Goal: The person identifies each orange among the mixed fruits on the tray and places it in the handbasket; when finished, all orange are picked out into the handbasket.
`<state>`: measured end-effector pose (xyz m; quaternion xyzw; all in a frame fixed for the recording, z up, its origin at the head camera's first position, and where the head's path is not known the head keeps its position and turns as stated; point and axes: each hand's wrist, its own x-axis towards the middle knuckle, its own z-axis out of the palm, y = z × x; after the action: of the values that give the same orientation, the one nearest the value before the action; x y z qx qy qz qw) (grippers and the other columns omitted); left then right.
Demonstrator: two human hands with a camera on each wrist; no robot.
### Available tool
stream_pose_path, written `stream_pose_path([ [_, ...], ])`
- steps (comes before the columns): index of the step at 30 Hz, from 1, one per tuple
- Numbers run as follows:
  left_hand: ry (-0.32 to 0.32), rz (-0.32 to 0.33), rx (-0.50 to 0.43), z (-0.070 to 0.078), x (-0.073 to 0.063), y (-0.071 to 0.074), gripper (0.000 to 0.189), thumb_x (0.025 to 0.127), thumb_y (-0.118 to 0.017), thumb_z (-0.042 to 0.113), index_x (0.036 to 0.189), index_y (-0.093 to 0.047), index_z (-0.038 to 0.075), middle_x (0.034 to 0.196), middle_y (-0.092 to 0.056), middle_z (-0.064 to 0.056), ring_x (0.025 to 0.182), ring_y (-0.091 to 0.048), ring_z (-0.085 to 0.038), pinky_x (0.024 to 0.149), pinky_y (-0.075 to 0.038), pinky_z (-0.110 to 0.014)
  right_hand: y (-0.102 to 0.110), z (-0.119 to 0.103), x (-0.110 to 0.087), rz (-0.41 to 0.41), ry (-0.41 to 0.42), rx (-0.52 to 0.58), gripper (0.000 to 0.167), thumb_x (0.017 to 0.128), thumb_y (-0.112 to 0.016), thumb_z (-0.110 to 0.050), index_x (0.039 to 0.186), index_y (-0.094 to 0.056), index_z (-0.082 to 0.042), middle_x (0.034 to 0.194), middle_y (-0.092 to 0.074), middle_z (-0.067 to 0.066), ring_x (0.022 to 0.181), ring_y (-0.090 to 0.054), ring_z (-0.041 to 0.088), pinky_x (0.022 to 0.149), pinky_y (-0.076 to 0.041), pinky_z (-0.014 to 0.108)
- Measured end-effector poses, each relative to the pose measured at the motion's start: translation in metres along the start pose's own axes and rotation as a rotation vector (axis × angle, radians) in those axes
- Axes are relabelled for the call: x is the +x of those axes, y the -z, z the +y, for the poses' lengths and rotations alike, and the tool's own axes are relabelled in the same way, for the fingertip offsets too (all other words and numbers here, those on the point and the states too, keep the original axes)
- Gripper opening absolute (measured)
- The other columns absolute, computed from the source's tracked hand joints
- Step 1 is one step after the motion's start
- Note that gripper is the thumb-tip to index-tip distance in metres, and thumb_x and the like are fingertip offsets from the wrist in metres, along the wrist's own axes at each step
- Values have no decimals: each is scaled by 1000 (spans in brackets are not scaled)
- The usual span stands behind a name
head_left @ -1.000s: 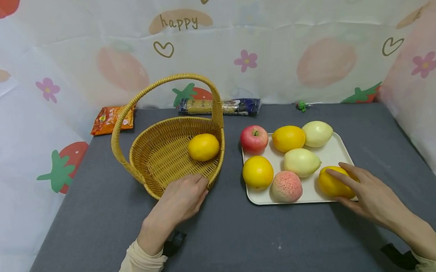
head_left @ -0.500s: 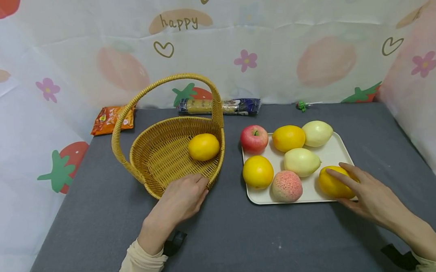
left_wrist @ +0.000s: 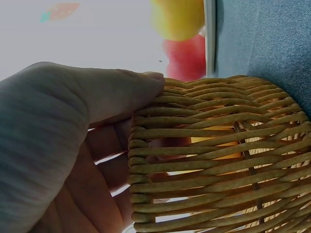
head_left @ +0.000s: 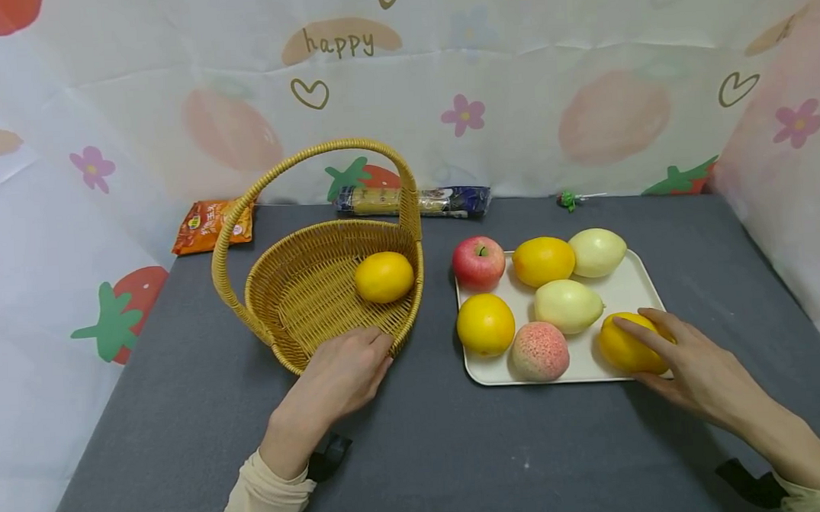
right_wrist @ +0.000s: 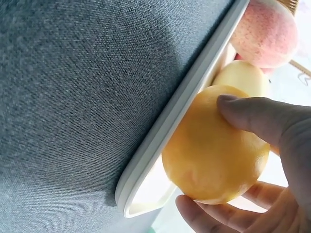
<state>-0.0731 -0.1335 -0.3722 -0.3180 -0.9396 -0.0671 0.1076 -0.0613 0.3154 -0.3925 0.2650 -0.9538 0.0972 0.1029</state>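
Note:
My left hand (head_left: 346,369) grips the near rim of the yellow wicker basket (head_left: 301,272). In the left wrist view the thumb (left_wrist: 121,92) lies outside the weave and the fingers reach inside. One lemon (head_left: 384,277) rests on the right of the basket floor. At the right, my right hand (head_left: 696,362) holds a yellow fruit, which looks like a lemon (head_left: 627,343), at the near right corner of the white tray (head_left: 593,366). The right wrist view has the thumb on one side of this yellow fruit (right_wrist: 214,150) and curled fingers on the other.
Also on the tray are an apple (head_left: 478,263), an orange (head_left: 485,324), a peach (head_left: 540,351), another lemon (head_left: 544,261) and two pale green fruits (head_left: 567,306). An orange packet (head_left: 209,226), a long blue-ended package (head_left: 414,201) and a green lollipop (head_left: 569,200) lie along the back.

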Motion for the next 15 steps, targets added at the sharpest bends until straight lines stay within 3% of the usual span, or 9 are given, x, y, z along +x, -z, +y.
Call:
stream_pose_path([
  [6,-1,1,2,0,0,0,14,88,-70,15,80,-59,14,72,-55,3,64,-52,-12,57,-46,-28,3,1,1,2,-5,16,85,60,-91,-12,135,-52,-22,127,-52,18,95,-58,37,47,-47,39],
  [12,-2,3,3,0,0,1,13,88,-70,15,81,-60,14,72,-55,3,64,-53,-12,57,-47,-28,12,-2,11,62,15,6,83,60,-89,-13,135,-54,-21,126,-54,17,93,-58,34,45,-46,38],
  [15,1,2,3,0,0,1,13,88,-71,15,81,-60,14,72,-55,3,64,-53,-12,57,-47,-29,19,-4,21,105,41,-2,67,77,-82,-39,135,-55,-21,124,-55,17,89,-58,30,44,-44,35],
])
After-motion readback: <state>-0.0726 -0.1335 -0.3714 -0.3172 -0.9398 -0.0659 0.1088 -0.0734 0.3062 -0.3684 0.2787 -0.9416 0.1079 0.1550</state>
